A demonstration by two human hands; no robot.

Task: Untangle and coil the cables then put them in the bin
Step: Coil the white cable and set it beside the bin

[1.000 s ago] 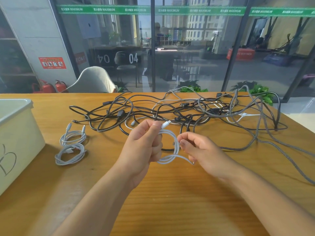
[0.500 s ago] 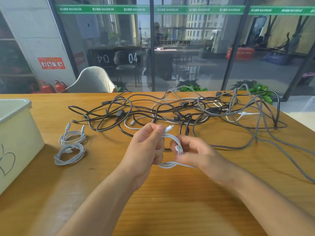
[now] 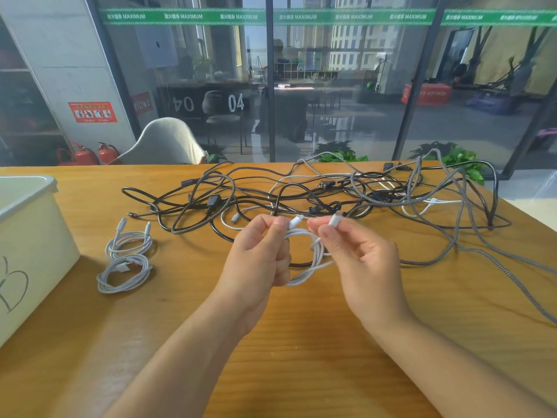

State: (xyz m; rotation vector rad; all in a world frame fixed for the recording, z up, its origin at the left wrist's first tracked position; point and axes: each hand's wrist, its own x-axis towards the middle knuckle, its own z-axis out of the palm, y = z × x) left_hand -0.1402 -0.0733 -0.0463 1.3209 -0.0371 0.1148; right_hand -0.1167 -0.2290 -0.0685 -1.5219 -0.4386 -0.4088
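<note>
My left hand [image 3: 259, 254] grips a small coil of white cable [image 3: 315, 260] above the table's middle, one plug sticking up past its fingers. My right hand [image 3: 358, 257] pinches the cable's other white plug between thumb and forefinger, just right of the coil. Behind both hands a tangle of black, grey braided and white cables [image 3: 346, 194] spreads across the far half of the table. Two coiled white cables [image 3: 126, 260] lie on the wood at the left. The cream bin [image 3: 33, 236] stands at the left edge, its inside out of sight.
The wooden table [image 3: 301, 342] ends at a glass wall at the back. A braided grey cable [image 3: 512, 285] trails off toward the right edge. A pale chair [image 3: 168, 143] and green plants [image 3: 340, 150] stand beyond the far edge.
My right hand has moved up and right from the coil's side, and now pinches the free plug end near the top. The left hand keeps its grip on the coil.
</note>
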